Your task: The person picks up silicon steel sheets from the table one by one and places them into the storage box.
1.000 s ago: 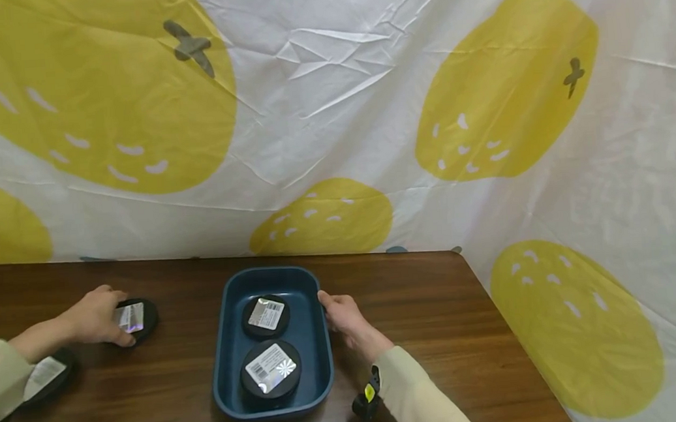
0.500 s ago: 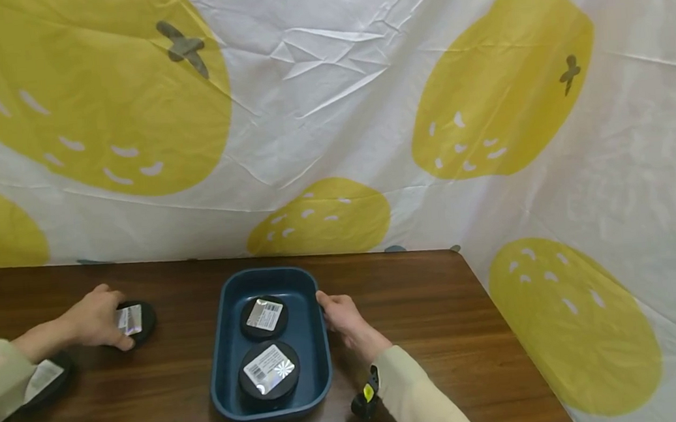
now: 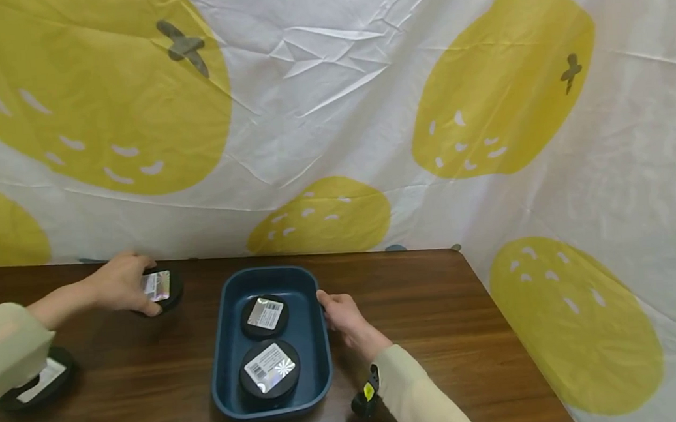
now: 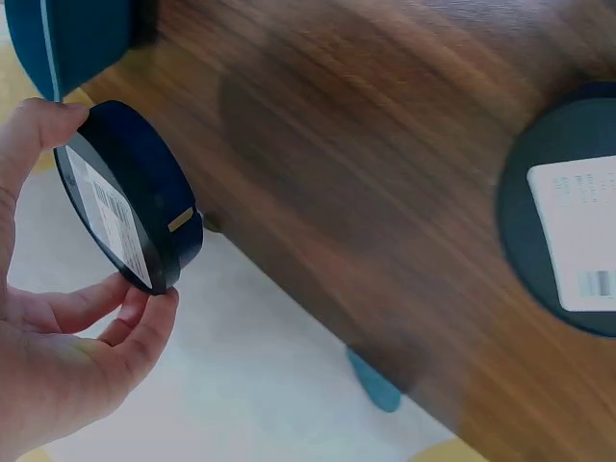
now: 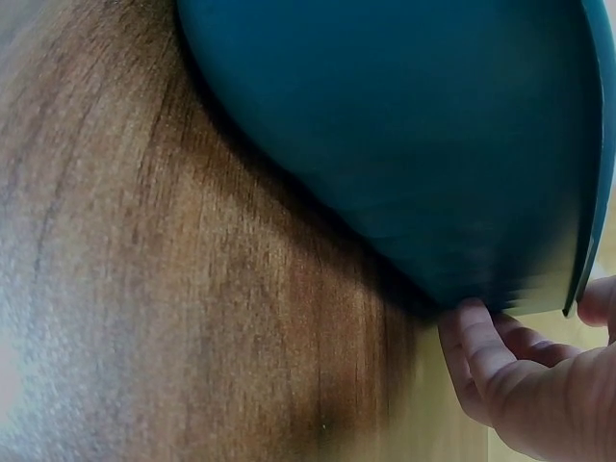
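Observation:
My left hand [image 3: 120, 282] grips a black round flat case [image 3: 169, 289] by its edge, thumb on one side and fingers on the other. In the left wrist view this case [image 4: 135, 197] is tilted and held up off the table, its barcode label facing the palm. My right hand [image 3: 345, 318] holds the right side of a dark blue rectangular tray [image 3: 327, 362]. In the right wrist view the fingertips [image 5: 474, 313] press the tray's outer wall [image 5: 404, 144], with the thumb at the rim. Inside the tray lie two labelled black round cases, a smaller one [image 3: 255, 331] behind a larger one [image 3: 288, 386].
Another labelled black round case [image 3: 61, 384] lies at the left of the brown wooden table [image 3: 415, 297], partly under the left sleeve. A white curtain with yellow fruit shapes [image 3: 333, 139] hangs behind the table. A black strapped device [image 3: 364, 402] is on the right wrist.
My left hand has lifted the black round case and carried it to the right and toward the back. The right hand and the tray stay in place.

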